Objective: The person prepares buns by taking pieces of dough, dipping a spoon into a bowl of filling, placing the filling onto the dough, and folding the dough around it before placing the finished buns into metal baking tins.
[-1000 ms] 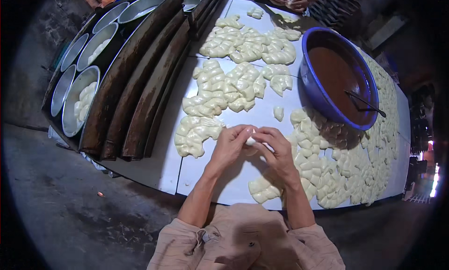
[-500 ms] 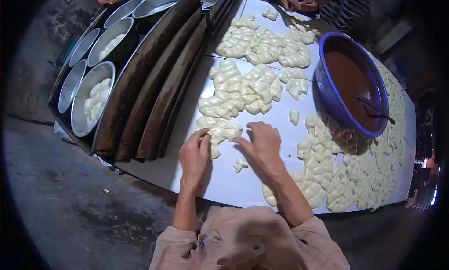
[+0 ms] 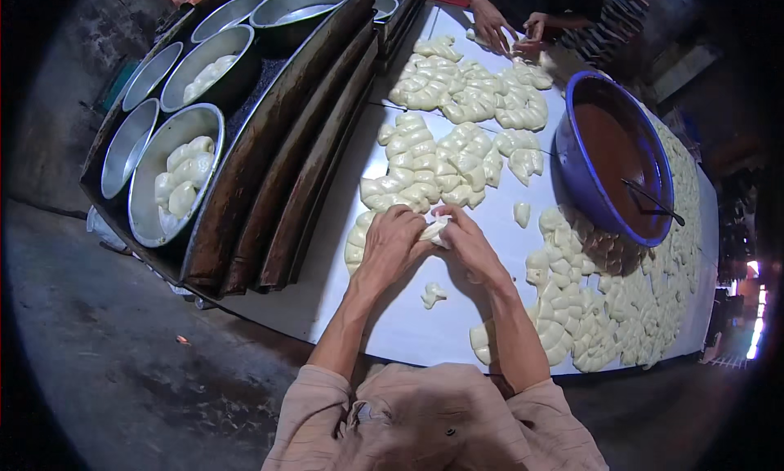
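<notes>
Pale, glossy dough pieces lie pressed together in patches on the white tabletop (image 3: 408, 332). At the near end of the middle dough patch (image 3: 408, 157), my two hands meet over a small dough piece (image 3: 435, 228). My right hand (image 3: 465, 241) pinches this piece between thumb and fingers. My left hand (image 3: 395, 241) closes on its other side, with dough beneath and beside the fingers. The fingertips partly hide the piece. A small loose scrap of dough (image 3: 433, 295) lies on the table just below my hands.
Stacked dark trays (image 3: 245, 202) stand at the left; the top one carries oval metal tins (image 3: 139, 202), some with dough inside. A purple basin (image 3: 563, 157) of brown filling with a utensil stands at right, beside a wide dough spread (image 3: 588, 316). Across the table, another person's hands (image 3: 510, 30) work at dough.
My hands have come together, and a dough piece is now gripped between them. The view has shifted slightly. The other person's hands have moved nearer the dough.
</notes>
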Demonstrator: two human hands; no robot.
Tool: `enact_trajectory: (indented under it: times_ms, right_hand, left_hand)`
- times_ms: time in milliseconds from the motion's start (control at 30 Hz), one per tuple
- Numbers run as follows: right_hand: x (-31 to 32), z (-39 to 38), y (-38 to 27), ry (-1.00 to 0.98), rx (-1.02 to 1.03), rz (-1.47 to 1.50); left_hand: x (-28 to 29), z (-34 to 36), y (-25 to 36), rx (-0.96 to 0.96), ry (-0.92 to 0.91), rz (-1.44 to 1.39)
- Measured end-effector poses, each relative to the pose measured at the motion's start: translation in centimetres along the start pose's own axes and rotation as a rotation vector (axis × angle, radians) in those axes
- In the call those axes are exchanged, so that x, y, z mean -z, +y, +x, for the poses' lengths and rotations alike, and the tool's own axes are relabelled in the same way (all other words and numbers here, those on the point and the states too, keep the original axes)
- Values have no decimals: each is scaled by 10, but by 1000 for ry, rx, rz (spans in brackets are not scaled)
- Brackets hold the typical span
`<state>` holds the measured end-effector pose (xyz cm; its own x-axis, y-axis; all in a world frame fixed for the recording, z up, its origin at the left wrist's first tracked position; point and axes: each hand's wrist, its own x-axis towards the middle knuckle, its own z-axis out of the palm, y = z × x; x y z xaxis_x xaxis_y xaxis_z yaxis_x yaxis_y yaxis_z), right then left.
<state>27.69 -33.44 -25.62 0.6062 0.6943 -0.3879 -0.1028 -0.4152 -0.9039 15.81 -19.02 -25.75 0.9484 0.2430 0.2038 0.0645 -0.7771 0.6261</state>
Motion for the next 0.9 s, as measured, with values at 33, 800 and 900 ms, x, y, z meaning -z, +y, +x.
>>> enact_trajectory:
  times_ms: [33,800,900]
  right_hand:
    - [-2,2,1,-32,-54,145]
    - [33,-29,-10,-248,4,419]
    - [49,-44,-10,-184,74,641]
  left_hand:
    - [1,0,0,-1,-1,1]
    - [-23,-14,-10,-71,148,172]
    - [-23,-14,-7,-47,158,209]
